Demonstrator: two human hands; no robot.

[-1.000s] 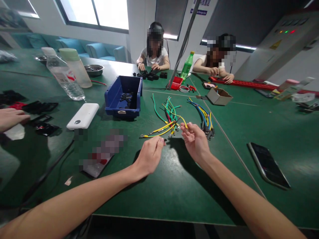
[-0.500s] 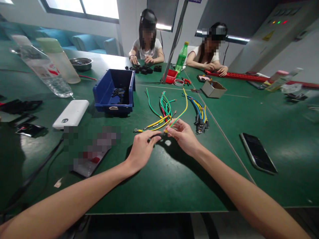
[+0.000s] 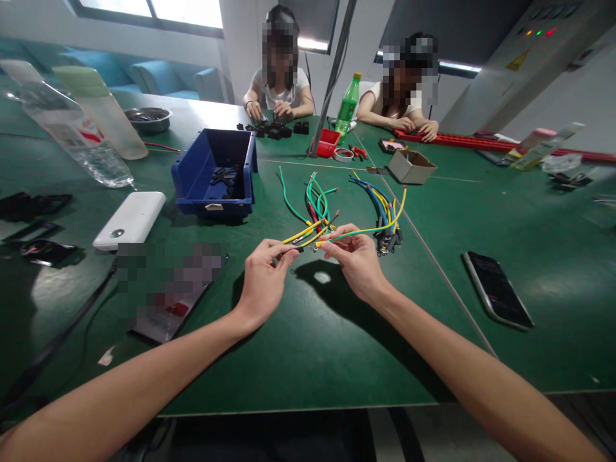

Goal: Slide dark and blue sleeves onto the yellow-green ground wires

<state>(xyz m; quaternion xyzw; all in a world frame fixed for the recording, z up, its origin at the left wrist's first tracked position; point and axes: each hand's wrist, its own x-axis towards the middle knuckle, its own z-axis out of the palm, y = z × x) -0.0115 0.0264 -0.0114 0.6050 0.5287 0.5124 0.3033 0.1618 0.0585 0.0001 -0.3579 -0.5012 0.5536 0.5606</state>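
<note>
Between the thumb and fingers of my left hand (image 3: 264, 279) is a small black plastic piece (image 3: 299, 249), mostly covered by the fingertips. My right hand (image 3: 359, 263) pinches a yellow-green wire (image 3: 385, 227) near its end, where a metal terminal (image 3: 316, 247) points toward the black piece. A narrow gap separates the two. Just beyond my hands lie loose green, yellow and red wires (image 3: 312, 189), some with metal terminals. To their right rests a bundle of blue and yellow wires (image 3: 380, 200) with black connectors (image 3: 389, 241) on the near ends.
A blue bin (image 3: 212, 206) with black parts stands left of the wires. Around it are a white power bank (image 3: 129, 220), bottles (image 3: 103, 115) and a dark pouch (image 3: 180, 295). A phone (image 3: 498, 290) lies right; a cardboard box (image 3: 411, 168) sits farther back. Two people work opposite.
My hands have drawn slightly apart, the left one moving left. The wire's free end has swung down to the right, over the bundle. The view has shifted a little.
</note>
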